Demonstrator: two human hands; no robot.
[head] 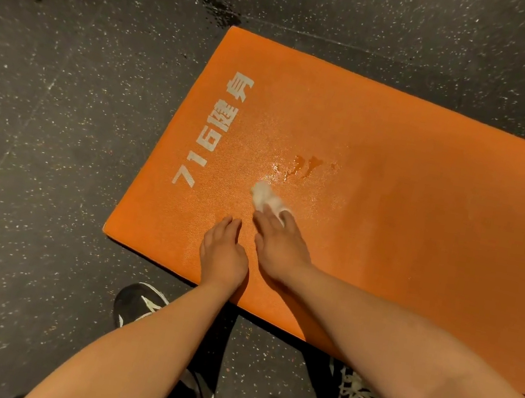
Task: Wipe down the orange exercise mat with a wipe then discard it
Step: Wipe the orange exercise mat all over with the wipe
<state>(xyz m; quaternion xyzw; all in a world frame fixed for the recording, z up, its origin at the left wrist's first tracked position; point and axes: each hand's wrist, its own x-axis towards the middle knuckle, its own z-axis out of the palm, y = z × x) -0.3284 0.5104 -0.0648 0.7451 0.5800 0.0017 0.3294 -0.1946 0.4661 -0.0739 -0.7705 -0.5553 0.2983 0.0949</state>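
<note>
The right grip (277,246) presses the wipe (263,195) onto the mat (401,152) with near-straight fingers. The left grip (222,254) lies spread flat beside it. Firm, overlapping strokes through the puddle (304,166) would serve best.

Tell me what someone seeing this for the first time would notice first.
The bright orange mat fills the middle and right, lying on dark speckled floor, with white lettering along its left end. Near that lettering, the right hand presses a white wipe next to a wet patch, while the left hand rests beside it.
</note>
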